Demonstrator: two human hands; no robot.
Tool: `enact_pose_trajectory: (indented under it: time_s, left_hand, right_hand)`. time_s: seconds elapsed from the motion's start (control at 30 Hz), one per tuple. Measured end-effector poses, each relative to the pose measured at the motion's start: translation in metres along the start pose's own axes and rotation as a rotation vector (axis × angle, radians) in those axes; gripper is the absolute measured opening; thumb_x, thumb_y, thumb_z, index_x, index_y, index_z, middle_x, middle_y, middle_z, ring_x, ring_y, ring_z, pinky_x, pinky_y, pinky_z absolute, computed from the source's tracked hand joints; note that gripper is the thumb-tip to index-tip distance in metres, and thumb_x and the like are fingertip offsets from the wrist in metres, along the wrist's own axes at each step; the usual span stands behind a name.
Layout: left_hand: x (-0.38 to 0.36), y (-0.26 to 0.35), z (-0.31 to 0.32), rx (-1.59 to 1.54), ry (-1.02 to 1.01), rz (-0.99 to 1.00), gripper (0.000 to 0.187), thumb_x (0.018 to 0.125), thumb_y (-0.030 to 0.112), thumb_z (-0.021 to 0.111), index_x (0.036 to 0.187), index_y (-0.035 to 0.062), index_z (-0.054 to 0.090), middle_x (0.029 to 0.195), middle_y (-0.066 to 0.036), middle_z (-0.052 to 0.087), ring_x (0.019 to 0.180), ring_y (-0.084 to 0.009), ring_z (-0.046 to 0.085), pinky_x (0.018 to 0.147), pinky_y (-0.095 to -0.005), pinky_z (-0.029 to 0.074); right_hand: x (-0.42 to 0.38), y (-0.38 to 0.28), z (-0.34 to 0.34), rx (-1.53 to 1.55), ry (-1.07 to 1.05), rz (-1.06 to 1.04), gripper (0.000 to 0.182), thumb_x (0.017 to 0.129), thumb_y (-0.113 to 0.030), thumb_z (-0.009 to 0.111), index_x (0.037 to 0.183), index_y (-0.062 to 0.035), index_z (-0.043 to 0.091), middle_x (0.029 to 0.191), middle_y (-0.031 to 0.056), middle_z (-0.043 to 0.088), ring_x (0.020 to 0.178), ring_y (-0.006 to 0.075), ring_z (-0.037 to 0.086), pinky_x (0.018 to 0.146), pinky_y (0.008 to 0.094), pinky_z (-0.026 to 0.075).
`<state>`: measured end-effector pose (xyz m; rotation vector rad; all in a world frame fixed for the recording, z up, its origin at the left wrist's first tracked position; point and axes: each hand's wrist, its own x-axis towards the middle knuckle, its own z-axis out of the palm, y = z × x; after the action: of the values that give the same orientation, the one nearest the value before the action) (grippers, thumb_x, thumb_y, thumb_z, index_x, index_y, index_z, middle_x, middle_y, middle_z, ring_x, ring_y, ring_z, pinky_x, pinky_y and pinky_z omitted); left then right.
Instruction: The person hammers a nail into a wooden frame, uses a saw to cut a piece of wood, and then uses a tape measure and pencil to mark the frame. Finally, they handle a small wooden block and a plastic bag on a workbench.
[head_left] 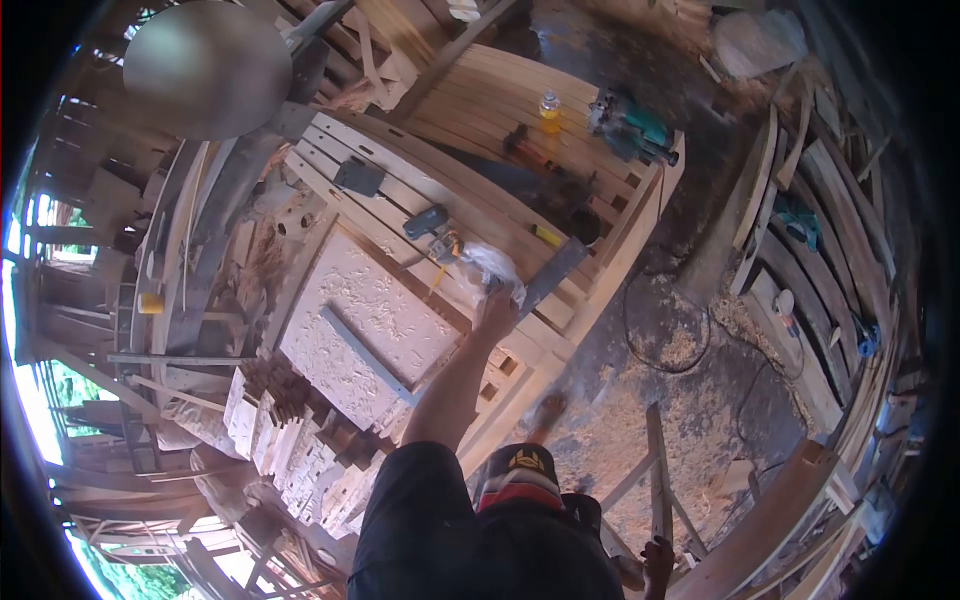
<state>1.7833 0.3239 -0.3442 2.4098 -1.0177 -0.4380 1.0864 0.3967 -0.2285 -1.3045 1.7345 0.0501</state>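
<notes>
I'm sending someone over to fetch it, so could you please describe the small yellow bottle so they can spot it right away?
Start at the big slatted wooden frame lying flat in the middle of the workshop. Go to its far end, where curved planks lie side by side; the yellow bottle stands upright there, just left of the teal power tool. It is the only clear-capped, yellow-filled container among the dark hand tools.
</notes>
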Motion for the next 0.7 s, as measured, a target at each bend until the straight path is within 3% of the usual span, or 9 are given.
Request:
enact_pose_trajectory:
  time_s: [0.2,0.27,0.33,0.4,0.5,0.53,0.57,0.6,0.7]
  left_hand:
    - [0.012,-0.047,0.029,-0.326,0.085,-0.037,0.033,0.087,0.001,0.047,0.114,0.0002,0.065,0.112,-0.021,0.067,0.108,-0.0359,0.064,0.097,-0.0432,0.049]
    - [0.005,-0.005,-0.008,-0.207,0.155,-0.103,0.023,0.086,0.004,0.052,0.105,-0.0012,0.064,0.096,-0.019,0.065,0.099,-0.0342,0.061,0.09,-0.043,0.048]
    - [-0.001,0.007,0.0,-0.016,0.525,-0.039,0.018,0.086,0.005,0.055,0.1,-0.0012,0.064,0.09,-0.018,0.065,0.093,-0.0374,0.062,0.085,-0.0435,0.049]
    - [-0.016,0.04,0.001,0.039,0.535,0.191,0.016,0.088,0.007,0.056,0.098,-0.0018,0.064,0.089,-0.021,0.064,0.092,-0.0403,0.061,0.085,-0.0441,0.049]
    - [-0.053,0.056,0.077,-0.184,-0.124,0.126,0.019,0.094,0.021,0.056,0.099,0.0056,0.067,0.085,-0.02,0.067,0.081,-0.0369,0.065,0.074,-0.0447,0.052]
    - [-0.071,0.127,0.057,-0.013,-0.486,0.043,0.022,0.095,0.028,0.057,0.098,0.0096,0.068,0.08,-0.017,0.068,0.075,-0.0339,0.067,0.07,-0.0438,0.053]
    - [-0.087,0.157,0.057,-0.24,-0.753,0.073,0.027,0.095,0.034,0.059,0.101,0.0098,0.07,0.079,-0.015,0.07,0.076,-0.0318,0.069,0.073,-0.0426,0.054]
    - [-0.09,0.168,0.076,-0.047,-0.999,0.314,0.026,0.096,0.031,0.058,0.107,0.01,0.07,0.089,-0.015,0.071,0.083,-0.0292,0.071,0.078,-0.0414,0.054]
    - [-0.094,0.215,0.096,-0.021,-1.29,0.519,0.032,0.096,0.03,0.057,0.118,0.0091,0.068,0.109,-0.017,0.07,0.098,-0.0276,0.069,0.089,-0.0385,0.052]
  right_hand:
    - [0.018,-0.014,-0.001,-0.044,0.004,-0.019,0.034,0.086,-0.021,0.066,0.113,0.0002,0.064,0.092,0.016,0.071,0.086,0.0277,0.071,0.078,0.0392,0.057]
    - [0.022,-0.023,-0.008,-0.275,0.089,-0.176,0.037,0.086,-0.019,0.063,0.117,0.0008,0.063,0.088,0.0158,0.07,0.084,0.022,0.071,0.073,0.0338,0.054]
    - [0.01,-0.087,-0.017,-0.013,0.134,-0.12,0.035,0.089,-0.019,0.065,0.118,-0.0014,0.062,0.095,0.0145,0.071,0.087,0.0217,0.07,0.077,0.034,0.055]
    - [0.01,-0.123,-0.021,0.154,0.178,-0.138,0.034,0.089,-0.018,0.066,0.119,-0.001,0.061,0.098,0.014,0.071,0.09,0.0211,0.07,0.078,0.0342,0.055]
    - [0.003,-0.186,-0.051,0.257,0.245,-0.168,0.036,0.084,-0.011,0.071,0.118,-0.0017,0.063,0.103,0.015,0.069,0.094,0.0254,0.07,0.081,0.0372,0.056]
    - [0.0,-0.209,-0.066,0.242,0.33,-0.268,0.036,0.082,-0.009,0.071,0.117,-0.0018,0.064,0.103,0.0154,0.069,0.094,0.0267,0.069,0.081,0.0377,0.056]
    - [-0.001,-0.232,-0.087,0.213,0.409,-0.366,0.036,0.081,-0.006,0.071,0.116,-0.002,0.064,0.103,0.0157,0.068,0.094,0.0281,0.069,0.081,0.0382,0.055]
    - [0.0,-0.25,-0.11,0.172,0.483,-0.467,0.036,0.08,-0.004,0.071,0.115,-0.0022,0.065,0.103,0.0161,0.068,0.093,0.0294,0.069,0.081,0.0387,0.055]
    - [0.009,-0.282,-0.196,0.043,0.845,-0.584,0.033,0.078,0.002,0.069,0.11,0.0006,0.064,0.107,0.0192,0.066,0.099,0.0353,0.066,0.086,0.0401,0.053]
